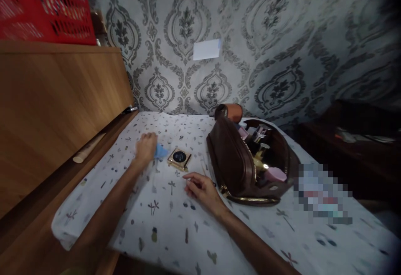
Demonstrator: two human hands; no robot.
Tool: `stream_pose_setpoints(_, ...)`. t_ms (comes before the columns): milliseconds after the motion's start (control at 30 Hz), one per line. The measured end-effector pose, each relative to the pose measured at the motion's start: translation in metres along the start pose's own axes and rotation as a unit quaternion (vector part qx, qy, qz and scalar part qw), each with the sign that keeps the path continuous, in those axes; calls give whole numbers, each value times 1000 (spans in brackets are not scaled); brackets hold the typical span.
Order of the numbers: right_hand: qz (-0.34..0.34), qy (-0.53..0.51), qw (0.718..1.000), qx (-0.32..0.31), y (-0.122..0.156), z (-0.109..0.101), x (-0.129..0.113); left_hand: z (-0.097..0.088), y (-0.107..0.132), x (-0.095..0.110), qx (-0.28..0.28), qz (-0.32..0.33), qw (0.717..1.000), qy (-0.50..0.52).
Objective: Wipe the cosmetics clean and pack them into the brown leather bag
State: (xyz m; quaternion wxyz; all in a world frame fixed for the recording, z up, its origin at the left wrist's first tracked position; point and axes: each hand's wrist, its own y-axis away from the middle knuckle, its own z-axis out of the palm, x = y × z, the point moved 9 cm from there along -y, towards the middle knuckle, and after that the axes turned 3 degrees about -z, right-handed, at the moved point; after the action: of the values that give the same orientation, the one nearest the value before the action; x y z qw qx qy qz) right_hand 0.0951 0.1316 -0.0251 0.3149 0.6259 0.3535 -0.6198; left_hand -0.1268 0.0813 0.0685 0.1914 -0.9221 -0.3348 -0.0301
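My left hand (pixel 146 147) is closed around a light blue cloth (pixel 161 151), blurred, most of it hidden under the fingers. Just right of it a gold makeup compact (pixel 179 158) with a round black centre lies flat on the printed cover. My right hand (pixel 202 189) hovers just below the compact, apart from it, index finger stretched out and the others loosely bent; nothing shows in it. Beyond that hand stands a brown makeup bag (pixel 230 154), unzipped, with several cosmetics inside, among them a pink item (pixel 275 174).
A white cover (pixel 175 233) with small plant prints lies beneath everything. On the left is a wooden cabinet (pixel 62 99) with a red basket (pixel 46 12) on top. Patterned wallpaper (pixel 156 54) closes off the back. A pixelated patch hides something at right.
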Motion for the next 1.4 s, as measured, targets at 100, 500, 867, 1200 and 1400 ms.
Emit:
stream_pose_setpoints(100, -9, -1, 1000, -4, 0, 1, -1, -6, 0, -34, 5, -37, 999, -28)
stream_pose_setpoints(500, -61, 33, 998, -3, 5, 2, -14, -18, 31, -7, 46, 25, 988, 143)
stream_pose_setpoints(867, -17, -121, 991, -45, 7, 10, -20, -11, 91, 106, -17, 182, 925, 334)
stream_pose_setpoints(1200, -55, -134, 986, -78, 7, 18, -27, -4, 68, 54, 22, 27, 893, 449)
stream_pose_setpoints(1400, -125, 121, 984, 49, 13, -4, -36, -31, 94, 90, 42, 190, 902, 384)
